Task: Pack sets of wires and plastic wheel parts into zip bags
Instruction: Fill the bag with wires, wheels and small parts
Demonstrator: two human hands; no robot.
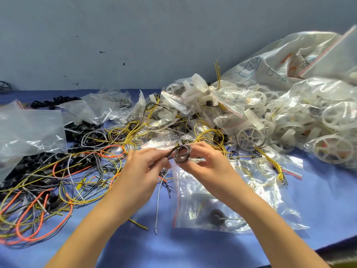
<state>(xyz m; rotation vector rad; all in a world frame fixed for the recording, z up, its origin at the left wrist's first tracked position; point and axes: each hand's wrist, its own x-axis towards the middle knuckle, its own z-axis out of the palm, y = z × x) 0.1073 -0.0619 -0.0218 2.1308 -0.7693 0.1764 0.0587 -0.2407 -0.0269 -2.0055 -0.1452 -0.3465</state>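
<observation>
head view. a zip bag (231, 200) of clear plastic lies flat on the surface (328, 209), a red strip along its left edge. inside it, toward its near edge, sits a dark wound coil (217, 214) with a grey lead. the other pale bits in it are too blurred to name.

just above the far edge of that bag, both hands hold a dark wire coil (182, 153) in the air. the left hand (141, 169) pinches the coil's loose tail. the fingers (195, 147) of the right hand (204, 161) curl narrowly round the ring itself.

beyond the bag and to its right, filled zip bags (318, 117) are heaped up, holding white plastic wheels and yellow wires. one bare white wheel (250, 138) stands at the heap's near edge. behind the heap leans a large translucent sack (280, 60) with printed marks.

left of the bag spreads a tangle of loose wires (48, 190), orange, yellow, grey and black, with black ring parts among them. farther left lie crumpled clear bags (29, 132).

the surface is covered in blue cloth. a grey-blue wall (135, 35) with a few dark specks rises behind it.
</observation>
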